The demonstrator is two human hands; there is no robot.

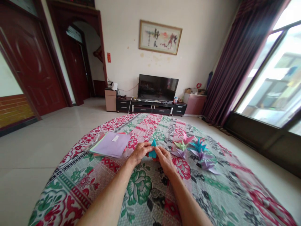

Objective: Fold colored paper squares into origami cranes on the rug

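A small piece of folded blue paper [152, 153] is pinched between my two hands above the middle of the table. My left hand [141, 151] grips it from the left, thumb and fingers closed on its edge. From the right, my right hand [164, 158] holds it the same way. Parts of the paper are hidden behind my fingers. To the right lie several folded paper cranes, among them a blue one [198, 145], a green one [181, 145], a pink one [187, 138] and a purple one [208, 164]. Left of my hands rests a stack of square coloured paper [113, 146], purple on top.
A patterned cloth in red, green and grey covers the round table [103, 191]. Beyond it stand a low black cabinet [145, 109] and a television [158, 88]. A dark curtain [231, 62] hangs by the window on the right. Doors [35, 59] are at the left.
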